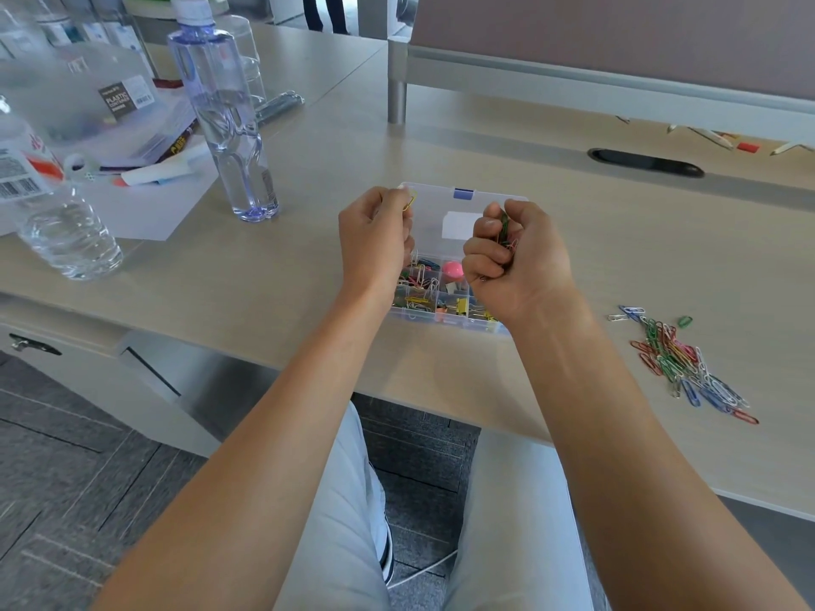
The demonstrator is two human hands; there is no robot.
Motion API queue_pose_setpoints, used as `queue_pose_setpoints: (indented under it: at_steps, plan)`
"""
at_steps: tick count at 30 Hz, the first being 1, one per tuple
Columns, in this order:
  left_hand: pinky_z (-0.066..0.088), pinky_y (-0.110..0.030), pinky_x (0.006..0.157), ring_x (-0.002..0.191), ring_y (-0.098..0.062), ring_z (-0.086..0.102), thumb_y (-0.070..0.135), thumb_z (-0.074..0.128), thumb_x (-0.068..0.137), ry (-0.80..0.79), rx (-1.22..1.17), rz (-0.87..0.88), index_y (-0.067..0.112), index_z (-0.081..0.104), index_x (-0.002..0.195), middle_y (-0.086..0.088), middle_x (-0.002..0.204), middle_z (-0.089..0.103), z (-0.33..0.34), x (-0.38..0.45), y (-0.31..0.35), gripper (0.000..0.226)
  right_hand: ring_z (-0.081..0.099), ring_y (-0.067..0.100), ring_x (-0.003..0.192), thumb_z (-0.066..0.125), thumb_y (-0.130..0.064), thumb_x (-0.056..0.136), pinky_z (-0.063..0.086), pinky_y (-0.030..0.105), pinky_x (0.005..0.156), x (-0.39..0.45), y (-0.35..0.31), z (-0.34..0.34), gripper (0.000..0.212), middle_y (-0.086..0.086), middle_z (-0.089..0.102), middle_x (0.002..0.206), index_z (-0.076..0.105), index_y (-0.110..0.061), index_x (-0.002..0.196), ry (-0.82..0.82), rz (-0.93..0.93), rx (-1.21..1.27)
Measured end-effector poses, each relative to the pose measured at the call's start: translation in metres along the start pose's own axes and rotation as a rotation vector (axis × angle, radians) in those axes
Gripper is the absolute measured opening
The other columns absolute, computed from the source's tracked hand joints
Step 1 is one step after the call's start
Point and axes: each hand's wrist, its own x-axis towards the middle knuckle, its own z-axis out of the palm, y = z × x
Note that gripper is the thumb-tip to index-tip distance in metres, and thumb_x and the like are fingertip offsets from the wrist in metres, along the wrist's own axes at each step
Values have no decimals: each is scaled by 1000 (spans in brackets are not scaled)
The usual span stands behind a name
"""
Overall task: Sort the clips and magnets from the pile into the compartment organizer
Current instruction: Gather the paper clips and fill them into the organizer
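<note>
Two hands hover over the organizer [461, 258]: left hand [375, 240] pinches a yellow clip [410, 200], right hand [511, 253] clutches a bunch of clips. Next, probably drop the yellow one in its compartment. More clips [688, 363] lie on the desk [308, 258], right.

Left hand [375, 233] pinches a yellow clip [410, 200], right hand [511, 253] grips clips [505, 231] over the organizer [445, 317]

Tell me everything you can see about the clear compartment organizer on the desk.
The compartment organizer is a clear plastic box with a blue latch on its far edge, lying flat on the desk. Its near compartments hold mixed coloured paper clips, binder clips and a pink round piece. Both hands hover above it, hiding its sides; whether either touches it is unclear.
</note>
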Motion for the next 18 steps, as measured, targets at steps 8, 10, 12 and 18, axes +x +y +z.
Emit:
queue_pose_setpoints:
  at_steps: [8,10,12,18]
  plan:
    - [22,-21,40,52,-22,30,8,54,90,-15,25,27,7,45,70,-9,62,37,-3,-4,4,23,22,7,39,40,-21,102,18,19,32,-2,3,2,30,-5,43,60,51,-16,75,8,4,7]
    - [23,-22,41,49,-22,32,8,54,91,-8,38,32,8,44,67,-8,60,38,-4,-5,3,26,22,7,38,40,-21,102,18,19,31,-2,3,2,31,-5,43,60,52,-15,74,3,11,17]
    - [24,-24,42,45,-22,34,7,54,90,-11,42,37,9,45,65,-6,57,40,-5,-5,2,27,23,7,37,40,-21,102,18,18,31,-3,3,2,31,-5,43,60,52,-15,74,-1,19,17]
    - [29,-27,45,42,-23,39,9,56,91,-14,38,49,10,46,63,-4,55,42,-5,-6,2,29,23,7,36,40,-22,103,17,18,31,-4,4,3,32,-5,42,60,53,-14,74,-6,24,22]
